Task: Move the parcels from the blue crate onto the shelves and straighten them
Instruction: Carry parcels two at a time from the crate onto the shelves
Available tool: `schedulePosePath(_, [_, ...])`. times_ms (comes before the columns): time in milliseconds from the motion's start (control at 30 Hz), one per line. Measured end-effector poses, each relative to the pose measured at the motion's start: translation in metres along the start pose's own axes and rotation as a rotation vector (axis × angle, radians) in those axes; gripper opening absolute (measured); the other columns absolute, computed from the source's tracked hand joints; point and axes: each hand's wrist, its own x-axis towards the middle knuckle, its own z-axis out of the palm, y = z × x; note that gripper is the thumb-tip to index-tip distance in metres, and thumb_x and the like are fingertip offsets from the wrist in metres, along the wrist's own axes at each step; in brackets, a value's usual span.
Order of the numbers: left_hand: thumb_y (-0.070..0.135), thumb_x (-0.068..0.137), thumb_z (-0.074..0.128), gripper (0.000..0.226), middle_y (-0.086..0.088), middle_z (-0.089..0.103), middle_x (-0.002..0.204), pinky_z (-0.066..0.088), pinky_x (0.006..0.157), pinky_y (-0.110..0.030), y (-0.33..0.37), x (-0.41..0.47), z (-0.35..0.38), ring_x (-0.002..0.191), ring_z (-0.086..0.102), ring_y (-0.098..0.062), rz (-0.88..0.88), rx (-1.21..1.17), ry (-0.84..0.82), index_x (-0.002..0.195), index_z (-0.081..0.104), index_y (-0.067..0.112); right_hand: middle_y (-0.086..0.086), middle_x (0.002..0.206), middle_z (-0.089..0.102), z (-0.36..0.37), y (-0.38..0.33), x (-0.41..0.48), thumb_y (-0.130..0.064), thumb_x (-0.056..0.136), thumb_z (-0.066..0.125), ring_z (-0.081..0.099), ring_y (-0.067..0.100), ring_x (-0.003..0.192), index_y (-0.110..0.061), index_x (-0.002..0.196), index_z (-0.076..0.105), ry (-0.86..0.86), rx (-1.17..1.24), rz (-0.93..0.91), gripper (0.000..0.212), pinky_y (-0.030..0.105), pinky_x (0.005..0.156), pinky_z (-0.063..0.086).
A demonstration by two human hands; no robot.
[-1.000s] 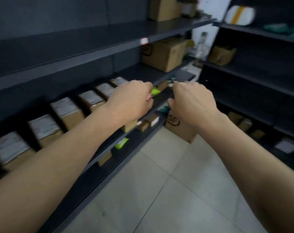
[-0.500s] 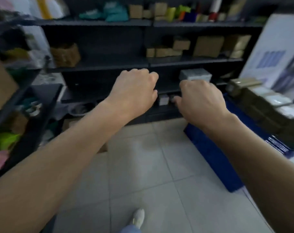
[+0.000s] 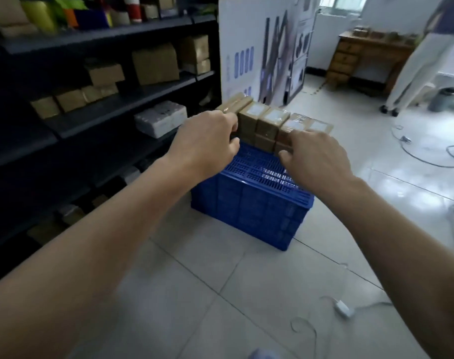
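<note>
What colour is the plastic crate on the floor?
The perforated plastic crate is blue; the head view shows it clearly.

Your left hand (image 3: 206, 142) covers the near end of the parcels (image 3: 272, 123), so you cannot tell whether it grips any. Your right hand (image 3: 315, 156) hides their lower right corner. The shelves (image 3: 112, 104) run off the left edge, contents blurred.

2 bare forearms, no sleeves, left hand (image 3: 207, 143), right hand (image 3: 318, 159)
</note>
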Motion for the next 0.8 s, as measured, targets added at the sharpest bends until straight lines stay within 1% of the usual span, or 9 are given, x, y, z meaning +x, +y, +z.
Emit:
schedulePosePath(67, [0.028, 0.092, 0.055, 0.024, -0.005, 0.063, 0.1, 0.045, 0.074, -0.034, 0.005, 0.033, 0.024, 0.091, 0.058, -0.026, 0.037, -0.065, -0.033, 0.108, 0.061, 0.012, 0.017, 0.095, 0.062, 0.014, 0.027, 0.015, -0.023, 0.09, 0.053, 0.056, 0.035, 0.088, -0.004, 0.095, 0.06, -0.001, -0.018, 0.072, 0.02, 0.033, 0.064, 0.036])
schedulePosePath(200, [0.025, 0.092, 0.056, 0.024, -0.006, 0.064, 0.103, 0.051, 0.079, -0.04, 0.021, 0.102, 0.074, 0.09, 0.06, -0.025, 0.07, -0.204, -0.094, 0.109, 0.062, 0.011, 0.018, 0.097, 0.06, 0.048, 0.084, 0.052, -0.023, 0.09, 0.052, 0.055, 0.035, 0.09, -0.002, 0.1, 0.059, -0.039, -0.047, 0.179, 0.024, 0.037, 0.068, 0.04])
schedulePosePath(267, [0.025, 0.091, 0.057, 0.023, -0.006, 0.064, 0.099, 0.052, 0.08, -0.04, 0.028, 0.14, 0.1, 0.087, 0.06, -0.023, 0.068, -0.258, -0.121, 0.108, 0.063, 0.01, 0.019, 0.1, 0.061, 0.063, 0.114, 0.078, -0.024, 0.09, 0.052, 0.055, 0.036, 0.093, -0.002, 0.104, 0.059, -0.04, -0.048, 0.223, 0.027, 0.038, 0.07, 0.041])
schedulePosePath(333, [0.022, 0.091, 0.058, 0.02, -0.005, 0.065, 0.093, 0.052, 0.077, -0.035, 0.033, 0.179, 0.126, 0.083, 0.06, -0.02, 0.035, -0.35, -0.153, 0.106, 0.064, 0.009, 0.02, 0.105, 0.062, 0.077, 0.143, 0.11, -0.025, 0.09, 0.053, 0.056, 0.037, 0.097, -0.002, 0.11, 0.059, -0.047, -0.014, 0.248, 0.031, 0.038, 0.073, 0.043])
schedulePosePath(400, [0.02, 0.092, 0.057, 0.019, -0.005, 0.064, 0.094, 0.048, 0.072, -0.027, 0.037, 0.219, 0.153, 0.082, 0.059, -0.017, -0.007, -0.439, -0.218, 0.106, 0.063, 0.009, 0.02, 0.108, 0.063, 0.091, 0.17, 0.142, -0.026, 0.09, 0.054, 0.057, 0.036, 0.098, -0.003, 0.114, 0.059, -0.07, 0.026, 0.274, 0.034, 0.037, 0.072, 0.043])
schedulePosePath(500, [0.019, 0.092, 0.057, 0.018, -0.002, 0.062, 0.098, 0.041, 0.069, -0.018, 0.035, 0.273, 0.196, 0.087, 0.058, -0.014, -0.082, -0.507, -0.271, 0.107, 0.062, 0.01, 0.018, 0.109, 0.064, 0.115, 0.208, 0.184, -0.027, 0.089, 0.055, 0.058, 0.035, 0.098, -0.003, 0.114, 0.06, -0.122, 0.082, 0.291, 0.034, 0.037, 0.074, 0.044])
schedulePosePath(600, [0.02, 0.092, 0.058, 0.016, 0.001, 0.06, 0.097, 0.036, 0.061, -0.013, 0.026, 0.318, 0.239, 0.088, 0.055, -0.012, -0.158, -0.543, -0.308, 0.106, 0.061, 0.013, 0.018, 0.11, 0.065, 0.14, 0.24, 0.224, -0.027, 0.088, 0.055, 0.06, 0.033, 0.098, -0.002, 0.112, 0.062, -0.185, 0.217, 0.359, 0.034, 0.039, 0.081, 0.049])
schedulePosePath(667, [0.02, 0.092, 0.058, 0.017, 0.001, 0.059, 0.097, 0.036, 0.06, -0.014, 0.019, 0.344, 0.266, 0.087, 0.054, -0.012, -0.192, -0.533, -0.338, 0.107, 0.061, 0.013, 0.018, 0.107, 0.067, 0.16, 0.259, 0.246, -0.026, 0.088, 0.056, 0.061, 0.032, 0.095, -0.001, 0.107, 0.065, -0.234, 0.347, 0.425, 0.032, 0.043, 0.083, 0.052])
schedulePosePath(800, [0.021, 0.091, 0.058, 0.016, -0.001, 0.058, 0.095, 0.04, 0.069, -0.025, 0.007, 0.399, 0.321, 0.085, 0.054, -0.015, -0.277, -0.547, -0.409, 0.105, 0.06, 0.013, 0.017, 0.103, 0.067, 0.204, 0.299, 0.286, -0.024, 0.089, 0.056, 0.061, 0.03, 0.093, 0.002, 0.1, 0.066, -0.252, 0.484, 0.579, 0.03, 0.046, 0.084, 0.052])
